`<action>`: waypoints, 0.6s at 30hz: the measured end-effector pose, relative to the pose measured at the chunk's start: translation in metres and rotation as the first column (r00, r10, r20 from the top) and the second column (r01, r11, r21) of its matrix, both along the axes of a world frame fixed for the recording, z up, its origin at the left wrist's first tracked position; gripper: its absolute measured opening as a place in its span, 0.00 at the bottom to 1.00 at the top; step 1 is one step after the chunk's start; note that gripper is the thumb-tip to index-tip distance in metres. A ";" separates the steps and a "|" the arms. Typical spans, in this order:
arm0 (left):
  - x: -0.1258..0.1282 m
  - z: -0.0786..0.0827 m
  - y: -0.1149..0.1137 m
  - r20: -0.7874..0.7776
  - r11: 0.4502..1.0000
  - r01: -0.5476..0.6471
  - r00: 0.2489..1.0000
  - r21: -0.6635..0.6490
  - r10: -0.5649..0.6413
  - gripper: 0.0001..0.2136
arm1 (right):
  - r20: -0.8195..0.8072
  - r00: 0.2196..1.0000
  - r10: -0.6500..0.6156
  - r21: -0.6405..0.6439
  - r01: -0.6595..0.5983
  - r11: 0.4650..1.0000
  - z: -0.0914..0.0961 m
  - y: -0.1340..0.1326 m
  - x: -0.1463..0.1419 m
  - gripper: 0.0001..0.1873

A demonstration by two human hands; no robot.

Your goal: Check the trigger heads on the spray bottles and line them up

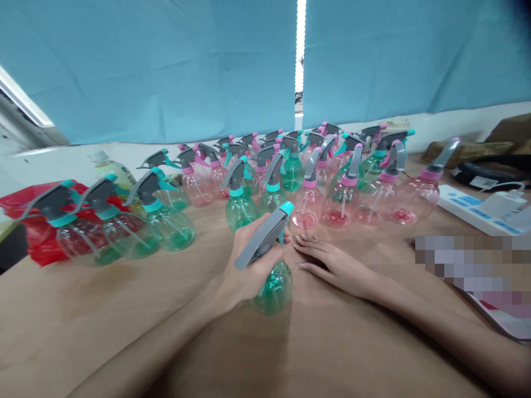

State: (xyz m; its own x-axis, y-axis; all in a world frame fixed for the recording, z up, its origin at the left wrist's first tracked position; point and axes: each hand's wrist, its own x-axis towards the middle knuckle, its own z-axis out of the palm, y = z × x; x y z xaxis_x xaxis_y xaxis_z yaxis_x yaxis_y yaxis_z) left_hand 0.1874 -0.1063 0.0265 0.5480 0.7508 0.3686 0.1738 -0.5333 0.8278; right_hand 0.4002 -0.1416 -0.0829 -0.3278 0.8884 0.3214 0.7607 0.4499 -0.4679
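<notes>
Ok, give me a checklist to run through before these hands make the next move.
1. Left hand gripping the green spray bottle: ok, it is closed around the neck area.
2. Sprayer head on that bottle: ok, in place; how tight, cannot tell.
3. Right hand free: ok, fingers extended, nothing held.
4. Open room just past the right hand: not ok, a pink bottle stands close beyond its fingers.
5. Bottle's base on the table: cannot tell.
6. Power strip apart from the held bottle: ok, well off to the right.
</notes>
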 end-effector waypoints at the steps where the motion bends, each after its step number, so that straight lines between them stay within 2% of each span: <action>1: 0.000 0.000 0.000 -0.001 1.000 -0.001 1.000 0.002 0.001 0.04 | -0.001 1.000 0.000 0.001 0.000 1.000 0.000 0.000 0.000 0.28; 7: -0.002 0.001 0.001 -0.018 0.999 0.029 0.999 0.018 -0.029 0.05 | 0.008 1.000 -0.003 -0.008 0.003 1.000 0.001 0.000 0.000 0.28; 12: -0.001 0.002 0.001 -0.041 0.999 -0.020 0.999 0.039 0.021 0.01 | 0.019 1.000 0.006 -0.014 -0.005 1.000 0.002 0.000 0.000 0.28; 18: 0.002 -0.001 -0.001 -0.019 0.999 -0.040 0.999 0.009 0.041 0.02 | 0.005 1.000 -0.004 -0.010 0.004 1.000 0.000 0.000 0.000 0.28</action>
